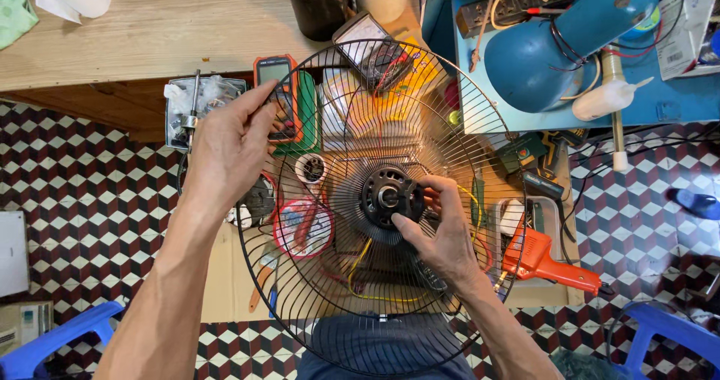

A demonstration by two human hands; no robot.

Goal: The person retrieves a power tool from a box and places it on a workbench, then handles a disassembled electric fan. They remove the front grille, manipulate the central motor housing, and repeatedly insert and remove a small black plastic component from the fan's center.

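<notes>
Left hand (229, 144) grips fan guard (330, 275) rim | right hand (439, 226) pinches its hub | cluttered wooden bench (165, 27) | checkered floor tiles (82, 200)

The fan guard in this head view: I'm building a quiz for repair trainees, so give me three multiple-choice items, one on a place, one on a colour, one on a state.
1. Where does the right hand touch the fan guard?
A. at its black centre hub
B. at its bottom rim
C. nowhere

2. What colour is the glue gun right of the guard?
A. green
B. orange
C. white

3. How is the guard held?
A. lying flat on the floor
B. hanging from a hook
C. lifted by both hands

Answers:
1 A, its fingers rest on the hub.
2 B, its body is orange.
3 C, the left hand pinches the upper-left rim while the right holds the hub.
</notes>
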